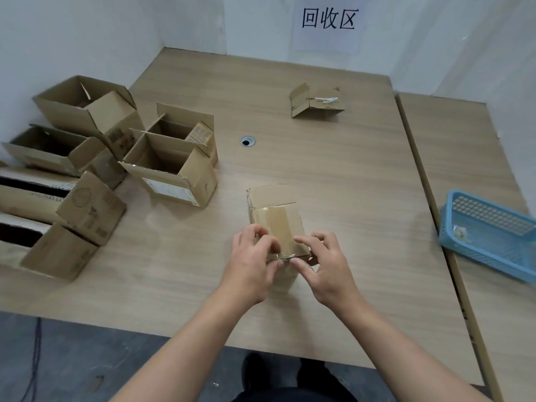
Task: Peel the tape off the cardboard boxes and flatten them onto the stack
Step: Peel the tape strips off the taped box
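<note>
Atop the box (268,195), left hand (251,274) and right hand (327,271), each with a pinch on tape (280,221)

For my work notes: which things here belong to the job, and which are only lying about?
Job: taped box, its tape, left hand, right hand, open boxes at left, flattened box.
Lying about: blue basket, wall sign, table's cable hole.

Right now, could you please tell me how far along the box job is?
Done: one flattened box lies at the far side. In hand: the left hand and right hand grip a small taped box at its tape. Left: several open boxes stand unflattened on the left.
</note>
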